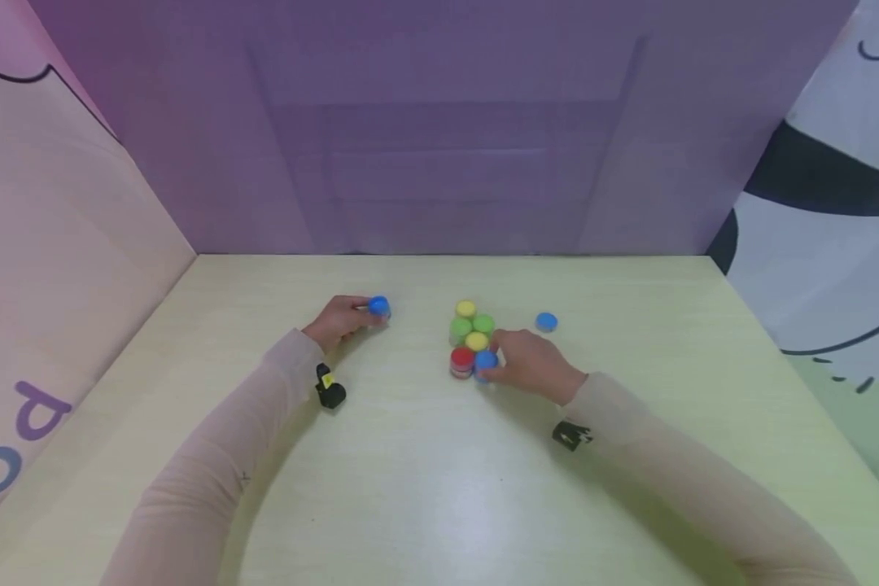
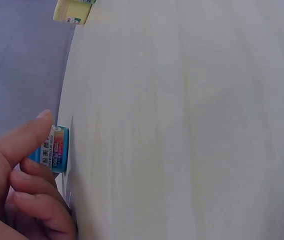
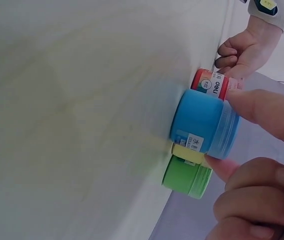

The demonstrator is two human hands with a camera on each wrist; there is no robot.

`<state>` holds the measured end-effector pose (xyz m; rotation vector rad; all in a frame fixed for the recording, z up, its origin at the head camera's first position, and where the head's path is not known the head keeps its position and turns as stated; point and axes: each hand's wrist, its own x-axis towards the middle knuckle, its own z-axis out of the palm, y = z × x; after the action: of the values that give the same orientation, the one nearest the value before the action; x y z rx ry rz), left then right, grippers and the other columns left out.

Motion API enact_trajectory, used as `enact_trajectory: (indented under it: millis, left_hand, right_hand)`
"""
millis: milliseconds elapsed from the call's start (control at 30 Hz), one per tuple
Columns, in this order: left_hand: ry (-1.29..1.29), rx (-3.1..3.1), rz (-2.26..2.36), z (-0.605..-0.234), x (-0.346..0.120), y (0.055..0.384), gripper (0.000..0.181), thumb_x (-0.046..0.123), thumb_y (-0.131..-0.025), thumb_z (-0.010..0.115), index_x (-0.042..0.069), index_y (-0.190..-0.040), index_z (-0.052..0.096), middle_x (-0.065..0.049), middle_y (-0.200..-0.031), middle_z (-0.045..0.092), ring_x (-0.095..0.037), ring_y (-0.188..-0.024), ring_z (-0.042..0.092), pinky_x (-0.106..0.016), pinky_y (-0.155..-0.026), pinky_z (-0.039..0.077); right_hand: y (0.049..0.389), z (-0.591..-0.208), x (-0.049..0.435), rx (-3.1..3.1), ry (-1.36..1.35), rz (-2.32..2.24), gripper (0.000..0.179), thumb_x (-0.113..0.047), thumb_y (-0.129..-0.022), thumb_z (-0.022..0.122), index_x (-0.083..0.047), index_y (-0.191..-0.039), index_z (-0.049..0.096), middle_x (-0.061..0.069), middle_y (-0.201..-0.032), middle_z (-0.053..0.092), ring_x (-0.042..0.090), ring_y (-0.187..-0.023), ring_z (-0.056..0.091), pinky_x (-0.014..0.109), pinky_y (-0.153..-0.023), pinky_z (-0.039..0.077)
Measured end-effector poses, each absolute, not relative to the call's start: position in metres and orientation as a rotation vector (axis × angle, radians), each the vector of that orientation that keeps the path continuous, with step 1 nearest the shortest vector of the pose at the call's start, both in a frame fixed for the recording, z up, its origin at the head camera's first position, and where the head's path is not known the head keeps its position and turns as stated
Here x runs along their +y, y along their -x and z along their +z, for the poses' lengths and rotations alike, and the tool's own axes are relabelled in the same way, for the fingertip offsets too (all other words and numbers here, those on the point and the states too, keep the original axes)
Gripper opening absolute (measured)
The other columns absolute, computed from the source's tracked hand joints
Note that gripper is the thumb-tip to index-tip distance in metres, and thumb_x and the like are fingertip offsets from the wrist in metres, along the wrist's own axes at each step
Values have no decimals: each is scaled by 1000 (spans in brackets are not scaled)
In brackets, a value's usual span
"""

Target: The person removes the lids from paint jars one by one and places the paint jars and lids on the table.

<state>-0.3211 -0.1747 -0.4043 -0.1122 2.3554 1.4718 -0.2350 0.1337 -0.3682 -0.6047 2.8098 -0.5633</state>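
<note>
At the left, my left hand [image 1: 340, 320] pinches a small blue paint jar [image 1: 379, 307] between thumb and fingers, low over the table. The left wrist view shows the printed label on this paint jar [image 2: 55, 149]. My right hand [image 1: 533, 364] grips another blue paint jar [image 1: 486, 363] at the near right corner of a cluster. Beside that jar stands a red paint jar [image 1: 462, 360]. Behind them are a yellow jar [image 1: 476, 341], two green jars [image 1: 461, 329] and a second yellow jar [image 1: 465, 308] at the back.
A third blue jar [image 1: 546, 321] stands alone to the right of the cluster. The pale table [image 1: 425, 488] meets a purple back panel [image 1: 447, 179], with printed side panels [image 1: 51, 244] left and right. Both wrists carry small black cameras.
</note>
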Motion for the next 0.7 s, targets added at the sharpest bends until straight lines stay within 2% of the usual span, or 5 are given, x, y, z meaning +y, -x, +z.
enact_trajectory:
  millis: [200,367,467,600,700]
  left_hand:
    - [49,2367,1448,-402,-181,320,63,32,-83,73,12,-137,49,4,-62,39,-12,-51,31,-25,-51,30]
    - [53,2388,1383,-397,-190,318,73,40,-81,72,10,-141,43,1,-81,47,-11,-57,36,-25,-57,35]
    - [62,2410,1361,-394,-196,317,71,40,-83,71,12,-142,42,-1,-86,47,-11,-58,36,-25,-57,35]
    - [53,2439,1356,-389,-202,316,68,38,-85,69,12,-141,42,-2,-84,48,-11,-57,35,-26,-55,35]
    - [74,2467,1360,-384,-203,315,67,40,-84,69,14,-141,43,-3,-88,48,-13,-62,37,-28,-59,35]
  right_hand:
    - [235,-368,135,2824,621,-544,38,-32,-81,73,-3,-102,59,0,-68,54,14,-61,46,25,-55,37]
    - [236,-369,137,2824,609,-541,38,-32,-82,73,-3,-103,59,0,-67,54,14,-60,46,26,-55,38]
    - [236,-369,138,2825,610,-530,37,-33,-82,72,-4,-101,59,0,-68,54,14,-60,47,26,-55,39]
    - [235,-369,140,2818,595,-535,33,-33,-83,71,-6,-98,58,0,-67,53,13,-59,46,26,-55,39]
    - [232,-369,141,2811,585,-541,33,-33,-83,71,-7,-98,58,-1,-66,52,13,-59,45,26,-55,39]
